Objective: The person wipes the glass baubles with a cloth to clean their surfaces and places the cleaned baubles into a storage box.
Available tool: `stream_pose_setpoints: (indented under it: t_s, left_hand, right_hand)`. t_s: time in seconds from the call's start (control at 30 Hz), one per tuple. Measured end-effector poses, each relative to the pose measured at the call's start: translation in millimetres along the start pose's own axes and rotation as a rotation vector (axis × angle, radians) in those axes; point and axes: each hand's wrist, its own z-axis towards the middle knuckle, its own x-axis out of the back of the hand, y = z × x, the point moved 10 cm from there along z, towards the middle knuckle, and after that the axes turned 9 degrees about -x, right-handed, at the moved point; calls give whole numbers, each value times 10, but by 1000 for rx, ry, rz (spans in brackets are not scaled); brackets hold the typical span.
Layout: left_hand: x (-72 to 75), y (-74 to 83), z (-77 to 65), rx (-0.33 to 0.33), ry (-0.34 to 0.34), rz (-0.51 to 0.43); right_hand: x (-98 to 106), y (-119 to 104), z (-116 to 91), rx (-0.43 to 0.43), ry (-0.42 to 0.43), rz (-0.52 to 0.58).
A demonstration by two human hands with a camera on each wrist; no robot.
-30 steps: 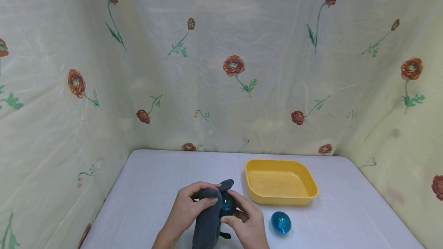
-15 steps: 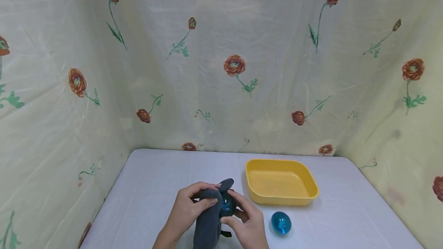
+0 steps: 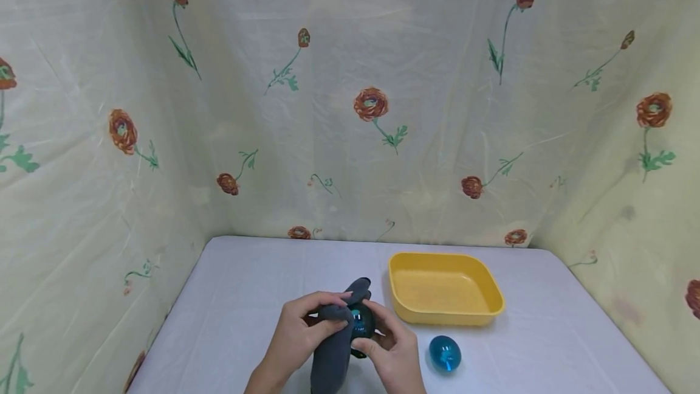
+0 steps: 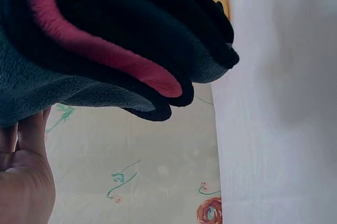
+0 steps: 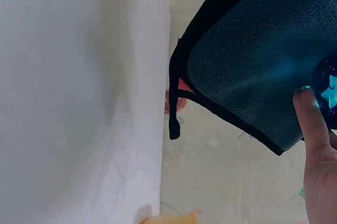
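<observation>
A grey cloth (image 3: 331, 360) with black edging hangs from my left hand (image 3: 292, 336), which pinches it between thumb and fingers. In the left wrist view the folded cloth (image 4: 184, 40) also shows a pink strip. Against the cloth's right side is a shiny dark blue ball (image 3: 362, 321), held by my right hand (image 3: 395, 348) with the thumb below and fingers above. A light star shape shows on that ball (image 5: 320, 77) in the right wrist view, where its right part is cut off. Another blue see-through ball (image 3: 445, 353) lies on the table, to the right of my right hand.
On the white-covered table (image 3: 257, 272), a yellow tray (image 3: 448, 317) stands behind and to the right of my hands. Flower-printed sheets (image 3: 426, 138) hang around the back and both sides of the table.
The cloth's hanging part has shifted a little to the right, and its black-edged corner below the ball has risen. Both hands keep their hold; the loose ball and tray stay put.
</observation>
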Motion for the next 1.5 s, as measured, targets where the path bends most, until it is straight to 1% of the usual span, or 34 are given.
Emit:
stream_pose_setpoints:
  t_s: [0.2,0.37,0.43,0.6,0.67,0.77,0.93,1.17,1.27,1.5]
  left_hand:
    - [-35,35,0,-31,-3,1]
    - [-64,66,6,-68,-3,23]
    - [-69,90,3,-93,0,33]
    - [-83,159,-8,-160,4,72]
    - [-90,174,-13,-175,4,89]
    - [-102,191,-23,-192,0,94]
    - [-133,242,-44,-235,-16,77]
    - [-172,317,-69,-334,-31,77]
    - [-177,314,-73,-347,-28,81]
    - [-195,292,-70,-343,-21,78]
  right_hand:
    - [26,27,21,-4,7,-22]
    - [34,23,32,-2,0,-7]
    - [37,24,36,-3,-3,-7]
    - [47,21,44,9,-2,-58]
    - [48,28,48,6,-7,-68]
    - [49,52,56,-14,-28,-58]
    - [50,99,61,-50,-60,-36]
    - [19,131,72,-84,-130,21]
    - [0,131,74,-87,-147,37]
    - [13,135,65,-91,-141,34]
